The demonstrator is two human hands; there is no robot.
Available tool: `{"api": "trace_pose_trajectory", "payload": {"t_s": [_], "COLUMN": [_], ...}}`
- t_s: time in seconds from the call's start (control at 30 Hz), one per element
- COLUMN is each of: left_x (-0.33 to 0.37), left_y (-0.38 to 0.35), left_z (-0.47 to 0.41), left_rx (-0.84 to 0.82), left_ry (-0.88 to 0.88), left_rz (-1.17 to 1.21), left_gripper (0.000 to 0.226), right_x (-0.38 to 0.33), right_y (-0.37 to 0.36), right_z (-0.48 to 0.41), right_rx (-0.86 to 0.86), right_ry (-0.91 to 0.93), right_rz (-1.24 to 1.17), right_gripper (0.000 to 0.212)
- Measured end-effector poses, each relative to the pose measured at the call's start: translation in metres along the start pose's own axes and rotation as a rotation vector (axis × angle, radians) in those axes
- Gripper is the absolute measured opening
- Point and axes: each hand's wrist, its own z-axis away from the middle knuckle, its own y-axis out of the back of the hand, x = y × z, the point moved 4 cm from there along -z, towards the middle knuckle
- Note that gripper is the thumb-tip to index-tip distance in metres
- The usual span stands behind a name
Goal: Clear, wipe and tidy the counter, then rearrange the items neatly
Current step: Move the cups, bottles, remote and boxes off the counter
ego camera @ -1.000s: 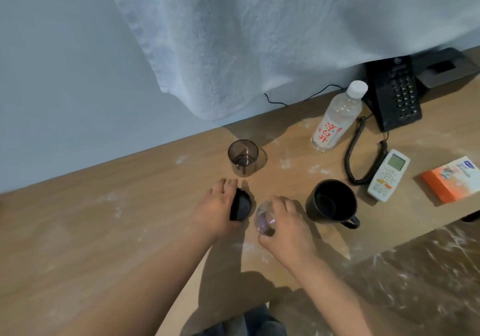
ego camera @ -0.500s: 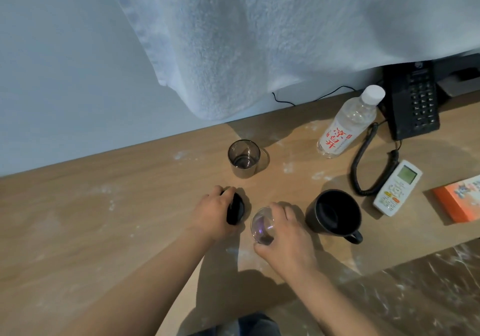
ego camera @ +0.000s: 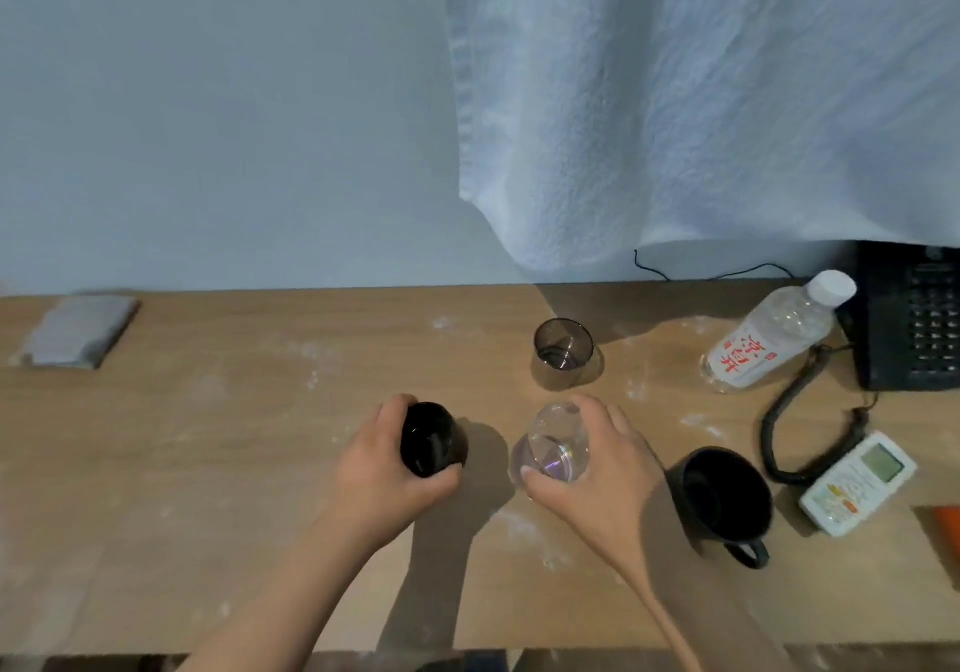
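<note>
Curled fingers of the left hand (ego camera: pixel 382 471) wrap a black cup (ego camera: pixel 432 440): the thumb lies on its near side, the fingers go round its far side, and the cup sits against the palm. The right hand (ego camera: pixel 602 474) grips a clear glass (ego camera: pixel 557 445) in much the same way, with the thumb tip at its near edge and the fingers arched over its far side. The glass looks tipped. I cannot tell whether either vessel is off the counter (ego camera: pixel 208 463). Cup and glass are near each other but apart, the cup at 9 o'clock from the glass, both mid-counter.

From the clear glass:
- A smoked glass (ego camera: pixel 563 354) stands upright at 12 o'clock, near but not touching.
- A black mug (ego camera: pixel 727 497) stands at 3 o'clock, just beside the right wrist, its handle pointing to 5 o'clock.
- A remote (ego camera: pixel 857 482) lies beyond the mug, also at 3 o'clock.
- A water bottle (ego camera: pixel 769 341) with a white cap is at 2 o'clock, just beside a black phone (ego camera: pixel 911 318).
- The phone's coiled cord (ego camera: pixel 779 422) loops down between the bottle and the remote.

An orange box (ego camera: pixel 946 528) shows at the right edge, at 4 o'clock. A grey cloth (ego camera: pixel 78 331) lies well apart at 10 o'clock from the left hand, by the wall. A white towel (ego camera: pixel 675 100) hangs over the counter's back edge at 12 o'clock. White powdery smears dot the wood around the hands.
</note>
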Motion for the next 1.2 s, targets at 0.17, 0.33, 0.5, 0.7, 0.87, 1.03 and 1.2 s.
{"api": "trace_pose_trajectory", "payload": {"t_s": [0.17, 0.33, 0.5, 0.7, 0.87, 1.03, 1.2], "left_x": [-0.022, -0.07, -0.137, -0.232, -0.295, -0.34, -0.376], "left_y": [0.062, 0.124, 0.181, 0.235, 0.262, 0.279, 0.29], "left_z": [0.026, 0.068, 0.126, 0.212, 0.278, 0.333, 0.375], "left_rx": [0.179, 0.349, 0.516, 0.698, 0.801, 0.914, 1.002], "left_ry": [-0.002, 0.033, 0.152, 0.309, 0.393, 0.464, 0.545], "left_rz": [0.112, 0.204, 0.312, 0.431, 0.469, 0.508, 0.529], "left_gripper": [0.064, 0.062, 0.076, 0.069, 0.068, 0.065, 0.066], "right_x": [-0.073, -0.154, -0.239, -0.338, -0.397, -0.441, -0.484], "right_y": [0.006, -0.014, -0.051, -0.121, -0.182, -0.231, -0.275], "right_z": [0.005, 0.019, 0.052, 0.117, 0.167, 0.205, 0.234], "right_rx": [-0.056, -0.067, -0.146, -0.259, -0.344, -0.418, -0.505], "right_ry": [0.164, 0.316, 0.474, 0.647, 0.742, 0.851, 0.956], "right_rz": [-0.003, -0.027, 0.005, 0.031, 0.026, 0.038, 0.083], "right_gripper": [0.073, 0.082, 0.078, 0.074, 0.078, 0.081, 0.08]}}
